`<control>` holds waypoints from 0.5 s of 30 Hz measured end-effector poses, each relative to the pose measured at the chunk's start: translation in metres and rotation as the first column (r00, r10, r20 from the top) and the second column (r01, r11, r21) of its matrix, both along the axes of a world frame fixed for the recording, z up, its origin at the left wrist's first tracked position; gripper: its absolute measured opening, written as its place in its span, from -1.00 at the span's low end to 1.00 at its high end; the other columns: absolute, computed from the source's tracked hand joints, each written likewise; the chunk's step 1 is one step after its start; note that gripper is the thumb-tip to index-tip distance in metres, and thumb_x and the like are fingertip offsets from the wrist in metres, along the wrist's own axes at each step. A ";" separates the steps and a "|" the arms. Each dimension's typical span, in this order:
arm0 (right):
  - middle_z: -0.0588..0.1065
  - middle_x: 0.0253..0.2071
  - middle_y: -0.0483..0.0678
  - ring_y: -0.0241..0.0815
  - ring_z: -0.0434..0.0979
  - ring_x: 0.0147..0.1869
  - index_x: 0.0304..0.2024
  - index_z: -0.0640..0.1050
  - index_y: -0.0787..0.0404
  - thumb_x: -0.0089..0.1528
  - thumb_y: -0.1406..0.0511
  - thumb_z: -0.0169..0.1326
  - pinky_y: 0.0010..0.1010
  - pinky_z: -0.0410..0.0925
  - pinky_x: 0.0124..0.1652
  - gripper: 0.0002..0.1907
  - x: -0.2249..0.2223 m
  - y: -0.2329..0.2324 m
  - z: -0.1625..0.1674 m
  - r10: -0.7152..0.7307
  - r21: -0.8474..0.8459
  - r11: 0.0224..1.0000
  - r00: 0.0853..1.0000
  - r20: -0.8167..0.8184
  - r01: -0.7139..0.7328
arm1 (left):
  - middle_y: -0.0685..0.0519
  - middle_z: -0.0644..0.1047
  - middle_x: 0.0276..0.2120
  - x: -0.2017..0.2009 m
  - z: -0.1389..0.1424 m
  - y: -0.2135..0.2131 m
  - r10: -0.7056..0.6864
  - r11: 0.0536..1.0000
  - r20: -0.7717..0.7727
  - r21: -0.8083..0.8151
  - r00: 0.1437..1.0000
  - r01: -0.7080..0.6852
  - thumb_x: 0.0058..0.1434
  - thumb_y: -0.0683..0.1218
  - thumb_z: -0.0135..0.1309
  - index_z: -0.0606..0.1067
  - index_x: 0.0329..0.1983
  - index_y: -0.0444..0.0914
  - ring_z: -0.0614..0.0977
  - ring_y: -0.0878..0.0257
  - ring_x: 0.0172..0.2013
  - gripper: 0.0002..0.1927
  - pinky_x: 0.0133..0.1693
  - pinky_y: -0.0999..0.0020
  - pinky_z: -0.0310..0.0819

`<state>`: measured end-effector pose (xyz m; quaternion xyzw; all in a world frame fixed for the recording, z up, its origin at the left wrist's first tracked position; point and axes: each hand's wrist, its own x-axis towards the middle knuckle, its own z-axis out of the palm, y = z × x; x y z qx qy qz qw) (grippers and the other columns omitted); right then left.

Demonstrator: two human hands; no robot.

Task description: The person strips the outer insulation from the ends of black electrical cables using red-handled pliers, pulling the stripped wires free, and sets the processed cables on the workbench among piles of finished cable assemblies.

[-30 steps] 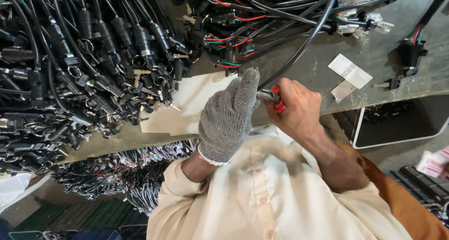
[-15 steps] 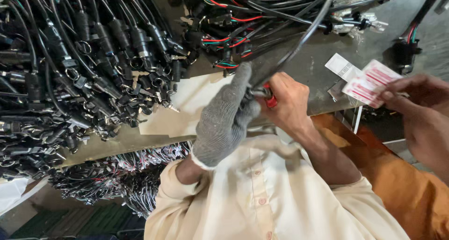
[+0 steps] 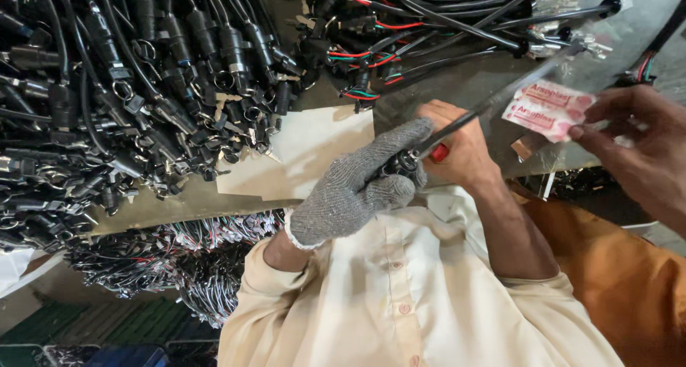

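— What differs from a second ago?
— The gloved left hand point(image 3: 350, 192) has dropped from upright to wrap the black connector point(image 3: 400, 165) against the right hand point(image 3: 457, 149).
— Anything else?
— Another person's hand point(image 3: 636, 142) has come in, pinching a pink-and-white packet point(image 3: 547, 110) closer to the cable point(image 3: 500, 99).

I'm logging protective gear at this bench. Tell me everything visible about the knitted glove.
The glove is grey speckled knit fabric with a white cuff edge, worn on the left hand. Its fingers are curled around a black connector at a black cable's end, close against the bare right hand, above a cream shirt.
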<state>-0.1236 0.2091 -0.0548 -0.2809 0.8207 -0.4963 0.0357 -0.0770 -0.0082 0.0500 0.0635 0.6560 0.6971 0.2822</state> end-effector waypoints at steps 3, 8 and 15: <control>0.44 -0.31 0.08 0.17 0.49 -0.16 -0.29 0.41 0.26 -0.15 0.42 0.22 -0.11 0.37 -0.18 -0.61 0.007 0.000 -0.001 -0.036 0.057 0.998 0.999 -0.008 0.036 | 0.04 0.56 -0.20 0.000 0.001 0.003 0.042 0.998 -0.058 -0.033 0.997 -0.044 0.48 -0.11 0.09 0.25 0.54 -0.19 0.54 0.28 -0.29 -0.41 -0.17 0.36 0.53; 0.43 -0.36 0.08 0.18 0.47 -0.27 -0.22 0.40 0.25 0.01 0.35 0.32 -0.08 0.34 -0.29 -0.61 0.030 -0.003 0.009 -0.185 0.281 0.949 0.975 0.121 0.145 | -0.05 0.55 -0.11 0.004 -0.010 0.011 -0.068 0.763 -0.646 -0.524 0.760 -0.378 0.44 -0.11 0.15 0.18 0.54 -0.15 0.59 0.00 -0.21 -0.33 -0.18 0.14 0.46; 0.41 -0.22 0.07 0.15 0.43 -0.11 -0.16 0.45 0.24 0.01 0.10 0.36 -0.07 0.30 -0.13 -0.48 0.019 -0.019 -0.002 -0.274 0.344 0.884 0.948 -0.164 0.315 | -0.05 0.59 -0.08 -0.003 0.008 0.000 0.149 0.790 -0.449 -0.482 0.881 -0.380 0.42 -0.11 0.12 0.19 0.54 -0.18 0.71 0.15 -0.15 -0.34 -0.11 0.24 0.60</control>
